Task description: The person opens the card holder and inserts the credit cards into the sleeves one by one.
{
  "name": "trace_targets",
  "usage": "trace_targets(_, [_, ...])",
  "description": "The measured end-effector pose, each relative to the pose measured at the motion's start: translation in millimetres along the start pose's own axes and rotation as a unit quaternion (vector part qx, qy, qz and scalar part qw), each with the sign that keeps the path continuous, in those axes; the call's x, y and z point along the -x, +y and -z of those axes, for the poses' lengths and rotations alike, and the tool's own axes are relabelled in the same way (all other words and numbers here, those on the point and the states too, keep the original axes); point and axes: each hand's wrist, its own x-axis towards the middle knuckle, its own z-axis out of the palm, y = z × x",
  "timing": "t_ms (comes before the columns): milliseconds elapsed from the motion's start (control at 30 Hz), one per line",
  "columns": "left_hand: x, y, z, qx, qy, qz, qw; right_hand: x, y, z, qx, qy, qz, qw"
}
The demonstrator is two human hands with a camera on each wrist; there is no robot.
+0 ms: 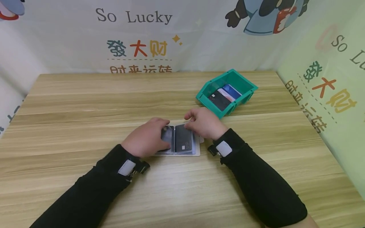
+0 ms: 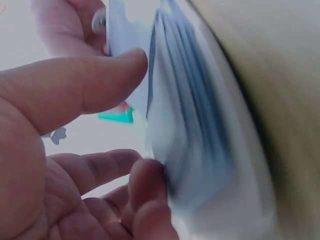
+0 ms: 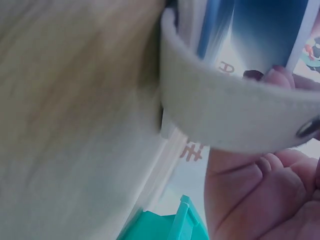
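Note:
A card holder (image 1: 197,152) with a pale cover and clear leaves lies spread on the table. My left hand (image 1: 148,137) holds its left half, thumb at the near side and fingers at the far side, over a dark card (image 1: 169,136). In the left wrist view the thumb lies against the stacked leaves (image 2: 192,115). With thumb and fingertips, my right hand (image 1: 206,123) pinches the far end of a dark VIP card (image 1: 182,137) on the right leaf. A cream strap with a metal snap (image 3: 240,117) curves across the right wrist view, partly hiding the fingers.
Just beyond my right hand stands a green bin (image 1: 222,113). Inside it lie a dark VIP card (image 1: 219,101) and a blue card (image 1: 232,91). A printed cloth (image 1: 196,53) hangs behind the wooden table (image 1: 85,101) and along its sides.

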Motion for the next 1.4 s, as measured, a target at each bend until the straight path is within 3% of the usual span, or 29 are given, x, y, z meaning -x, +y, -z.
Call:
trace_targets(233, [2.8,-10.1,6.2,-0.024,-0.003,0.029,0.9993,4,-1,1.5,-0.048,0.039,0.004,0.998])
trace_targets(433, [2.2,-9.7,5.2,-0.028,-0.006,0.027,0.9992,7,-3,0.1,-0.09,0.029,0.033,0.995])
trace_targets(800, [2.1,-8.0,5.2,-0.029,-0.016,0.02,0.9993,12,-8,-6.2,-0.079,-0.034,0.073,0.994])
trace_targets(933, [2.0,-8.7,6.2,-0.025,-0.019,0.02,0.9993,13,-9,-9.8,-0.048,-0.057,0.09,0.993])
trace_targets(1067, [2.4,-9.0,6.8,-0.022,-0.014,0.013,0.9996,14,-10,-12.4,-0.018,-0.067,0.099,0.993])
trace_targets(1400, [2.7,-12.4,7.7,-0.013,-0.005,0.006,0.9999,15,-9,-14.9,-0.004,-0.084,0.114,0.99])
